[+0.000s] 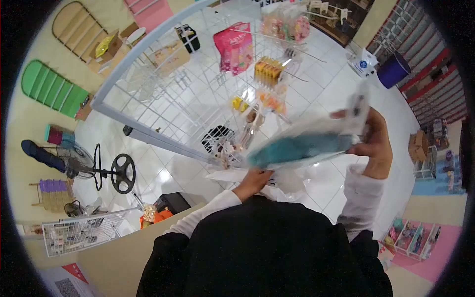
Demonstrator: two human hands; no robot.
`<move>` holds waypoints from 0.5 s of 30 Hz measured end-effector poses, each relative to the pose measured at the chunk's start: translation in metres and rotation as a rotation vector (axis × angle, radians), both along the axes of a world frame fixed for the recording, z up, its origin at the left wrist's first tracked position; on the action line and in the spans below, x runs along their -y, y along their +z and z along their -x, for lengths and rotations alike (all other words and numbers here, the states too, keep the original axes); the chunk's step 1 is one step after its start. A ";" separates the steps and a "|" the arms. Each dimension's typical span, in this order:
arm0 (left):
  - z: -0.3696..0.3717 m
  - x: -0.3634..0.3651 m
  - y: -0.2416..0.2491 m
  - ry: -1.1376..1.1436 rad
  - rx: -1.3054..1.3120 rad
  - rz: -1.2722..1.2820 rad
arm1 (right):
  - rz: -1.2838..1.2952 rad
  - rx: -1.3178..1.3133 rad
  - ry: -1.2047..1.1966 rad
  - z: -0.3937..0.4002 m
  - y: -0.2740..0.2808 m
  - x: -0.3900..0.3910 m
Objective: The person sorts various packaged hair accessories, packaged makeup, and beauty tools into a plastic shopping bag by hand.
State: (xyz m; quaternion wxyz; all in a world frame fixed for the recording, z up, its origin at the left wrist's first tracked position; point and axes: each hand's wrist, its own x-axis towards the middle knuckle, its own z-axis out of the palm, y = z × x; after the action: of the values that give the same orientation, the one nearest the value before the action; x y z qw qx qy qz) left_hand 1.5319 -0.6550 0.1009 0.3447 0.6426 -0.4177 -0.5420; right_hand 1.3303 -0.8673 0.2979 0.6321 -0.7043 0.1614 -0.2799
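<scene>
A teal item in a clear plastic package is held in front of my chest, blurred by motion. My right hand grips its upper right end, thumb and fingers around the edge. At its lower left end is my left hand, fingers closed near the package's bottom edge; what they pinch is partly hidden. White plastic lies beneath the package. Just beyond stands a white wire rack with a pink bag, yellow packets and other small packages hanging on its hooks.
A black fan lies to the left, near green shelving. At the lower left is a white wire basket. A purple bin stands at the upper right, with cardboard boxes below it at the right.
</scene>
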 end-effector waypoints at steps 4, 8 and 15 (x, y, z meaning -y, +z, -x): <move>0.002 0.012 0.019 0.161 -0.188 0.124 | -0.180 -0.072 -0.159 0.081 -0.064 -0.001; 0.017 0.027 0.016 0.305 -0.269 0.242 | -0.082 -0.375 -0.064 0.101 -0.096 -0.022; 0.051 0.059 0.029 0.288 -0.119 0.271 | 0.467 -0.193 -0.079 0.083 -0.170 -0.025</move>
State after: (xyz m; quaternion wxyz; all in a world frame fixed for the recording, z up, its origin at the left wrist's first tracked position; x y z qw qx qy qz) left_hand 1.4813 -0.7140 0.1304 0.5261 0.6104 -0.3695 -0.4627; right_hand 1.2468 -0.8427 0.1280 0.4225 -0.8479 0.1792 -0.2655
